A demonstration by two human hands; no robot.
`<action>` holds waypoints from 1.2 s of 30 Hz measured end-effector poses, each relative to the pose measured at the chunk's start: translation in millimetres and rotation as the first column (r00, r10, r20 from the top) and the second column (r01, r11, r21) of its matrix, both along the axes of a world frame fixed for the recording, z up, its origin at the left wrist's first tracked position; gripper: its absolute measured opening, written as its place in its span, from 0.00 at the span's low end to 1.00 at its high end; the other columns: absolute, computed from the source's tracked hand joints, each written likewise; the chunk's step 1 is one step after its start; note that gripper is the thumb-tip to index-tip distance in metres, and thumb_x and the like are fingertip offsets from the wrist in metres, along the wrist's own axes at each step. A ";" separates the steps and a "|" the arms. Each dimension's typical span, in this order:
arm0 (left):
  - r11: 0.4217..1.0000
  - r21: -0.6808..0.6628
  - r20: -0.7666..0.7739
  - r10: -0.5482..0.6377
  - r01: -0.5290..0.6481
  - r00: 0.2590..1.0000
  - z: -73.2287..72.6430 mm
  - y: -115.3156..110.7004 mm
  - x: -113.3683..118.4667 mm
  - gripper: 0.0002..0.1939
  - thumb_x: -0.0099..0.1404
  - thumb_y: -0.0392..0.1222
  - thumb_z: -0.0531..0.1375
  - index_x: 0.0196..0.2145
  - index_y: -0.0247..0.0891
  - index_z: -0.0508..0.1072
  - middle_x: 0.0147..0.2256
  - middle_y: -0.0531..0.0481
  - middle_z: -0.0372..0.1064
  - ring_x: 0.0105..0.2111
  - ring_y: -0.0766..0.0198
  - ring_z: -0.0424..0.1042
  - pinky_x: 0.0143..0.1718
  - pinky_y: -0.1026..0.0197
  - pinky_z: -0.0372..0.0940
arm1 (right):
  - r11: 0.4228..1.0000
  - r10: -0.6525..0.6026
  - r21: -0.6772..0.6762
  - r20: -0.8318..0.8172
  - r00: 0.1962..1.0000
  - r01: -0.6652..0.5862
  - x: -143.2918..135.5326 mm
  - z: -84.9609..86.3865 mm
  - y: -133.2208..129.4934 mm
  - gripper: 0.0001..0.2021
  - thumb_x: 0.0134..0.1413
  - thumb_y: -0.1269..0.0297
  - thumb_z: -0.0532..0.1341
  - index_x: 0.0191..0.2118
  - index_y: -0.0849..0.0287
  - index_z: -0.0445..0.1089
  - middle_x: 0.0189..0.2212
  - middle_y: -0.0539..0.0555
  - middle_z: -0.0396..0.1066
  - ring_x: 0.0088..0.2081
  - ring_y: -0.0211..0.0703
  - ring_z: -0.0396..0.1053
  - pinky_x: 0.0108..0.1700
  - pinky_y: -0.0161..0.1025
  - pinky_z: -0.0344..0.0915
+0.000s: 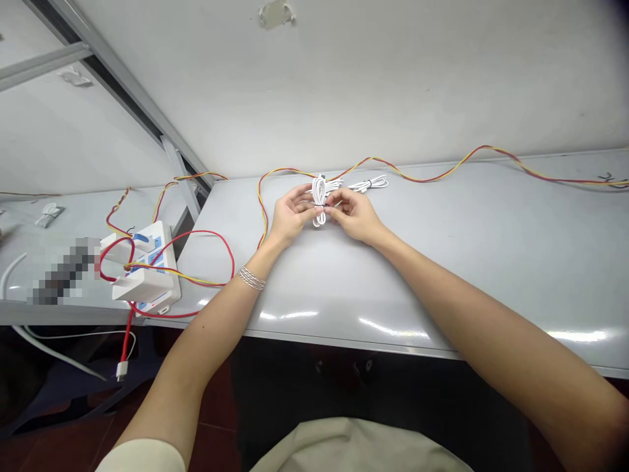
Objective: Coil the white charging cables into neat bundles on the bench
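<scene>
A coiled white cable (319, 189) stands upright between my hands, gathered at its middle by a thin black tie (320, 206). My left hand (289, 213) grips the coil from the left, thumb across its front. From the right, my right hand (356, 213) pinches at the tie with thumb and forefinger; its other fingers curl in. Just behind the held coil lies another white cable bundle (334, 187), partly covered by it and my right hand. A further white cable bundle (376, 183) with a dark tie rests to the right.
A power strip (171, 288) with bulky white plugs sits at the left, with red cable loops around it. A red and yellow wire (432, 179) runs along the back of the grey table (491, 242). A white connector (122, 371) hangs below the front edge.
</scene>
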State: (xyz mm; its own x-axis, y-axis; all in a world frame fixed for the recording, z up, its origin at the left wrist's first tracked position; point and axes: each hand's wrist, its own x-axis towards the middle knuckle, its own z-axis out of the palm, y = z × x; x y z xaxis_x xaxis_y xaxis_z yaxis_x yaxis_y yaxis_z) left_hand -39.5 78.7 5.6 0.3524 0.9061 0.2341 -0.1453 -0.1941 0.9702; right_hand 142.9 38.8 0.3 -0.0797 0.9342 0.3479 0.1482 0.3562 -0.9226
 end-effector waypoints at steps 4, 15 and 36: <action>1.000 0.014 -0.004 -0.007 0.007 1.000 -0.2 0.2 -0.4 0.39 0.45 0.49 0.79 0.53 0.36 0.74 0.43 0.43 0.78 0.36 0.60 0.78 0.40 0.58 0.73 | 1.000 0.003 -0.004 0.002 1.000 -0.003 0.2 -1.2 0.8 0.16 0.51 0.52 0.70 0.35 0.57 0.68 0.33 0.52 0.71 0.27 0.38 0.64 0.30 0.38 0.61; 1.000 0.008 -0.007 -0.004 0.004 1.000 3.4 -2.8 1.0 0.40 0.43 0.48 0.79 0.53 0.35 0.75 0.43 0.43 0.77 0.35 0.62 0.77 0.40 0.58 0.73 | 1.000 0.001 -0.006 0.021 1.000 -0.001 0.4 2.0 -1.4 0.13 0.52 0.56 0.68 0.35 0.58 0.68 0.32 0.52 0.70 0.27 0.38 0.63 0.31 0.39 0.59; 0.996 0.085 0.009 -0.002 0.001 1.000 0.3 -1.7 2.4 0.34 0.43 0.50 0.80 0.47 0.42 0.78 0.47 0.46 0.78 0.41 0.59 0.77 0.46 0.54 0.73 | 0.993 0.024 -0.113 -0.014 1.000 -0.026 1.3 3.0 -0.7 0.13 0.49 0.55 0.69 0.32 0.57 0.69 0.27 0.49 0.67 0.28 0.39 0.63 0.33 0.40 0.62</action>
State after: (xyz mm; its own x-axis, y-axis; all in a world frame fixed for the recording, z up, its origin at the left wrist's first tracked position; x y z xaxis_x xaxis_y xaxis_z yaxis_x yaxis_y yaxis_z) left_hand -37.2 77.0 5.9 0.3512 0.8824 0.3130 -0.1541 -0.2753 0.9489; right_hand 144.3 38.1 3.3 -0.0998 0.9653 0.2414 0.1282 0.2531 -0.9589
